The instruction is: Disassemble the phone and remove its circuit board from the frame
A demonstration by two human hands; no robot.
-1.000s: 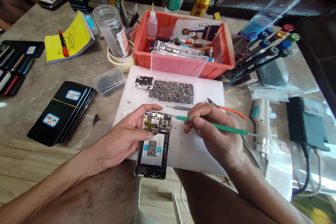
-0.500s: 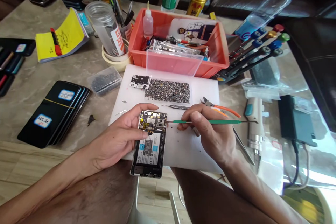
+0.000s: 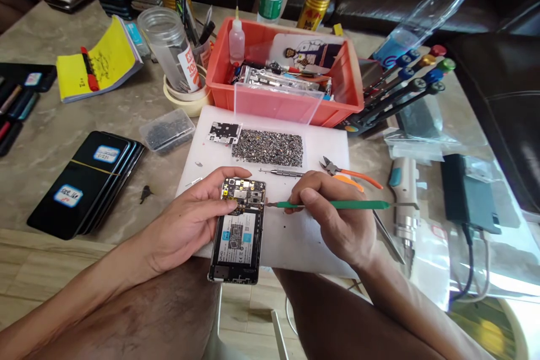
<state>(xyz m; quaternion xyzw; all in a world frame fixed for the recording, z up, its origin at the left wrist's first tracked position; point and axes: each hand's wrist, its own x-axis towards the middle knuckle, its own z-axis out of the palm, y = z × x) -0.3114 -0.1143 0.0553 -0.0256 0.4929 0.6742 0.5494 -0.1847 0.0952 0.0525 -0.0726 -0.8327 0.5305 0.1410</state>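
Observation:
An opened smartphone (image 3: 236, 236), its circuit board and battery bare, is tilted in my left hand (image 3: 192, 219). My left thumb presses on the board near the battery's top edge, and the fingers wrap behind the phone. In my right hand (image 3: 337, 219) I grip a green-handled pry tool (image 3: 358, 204) between thumb and fingers. Its flat metal tip is at the phone's right edge, beside the board; whether it touches cannot be made out. Just beyond my right fingers a silver screwdriver (image 3: 280, 172) lies on the white mat (image 3: 295, 242), near orange-handled cutters (image 3: 352, 173).
A clear tray of many tiny screws (image 3: 270, 147) and a black-and-white phone cover plate (image 3: 224, 133) lie on the mat. Behind stands a red bin (image 3: 219, 93) of parts. Stacked phones (image 3: 80, 185) are at left; screwdrivers (image 3: 396, 87) and a white handheld tool (image 3: 407, 185) at right.
The pry tool has turned in my right hand and its tip has shifted slightly down along the phone's edge. My left thumb has slid up from the battery edge onto the board.

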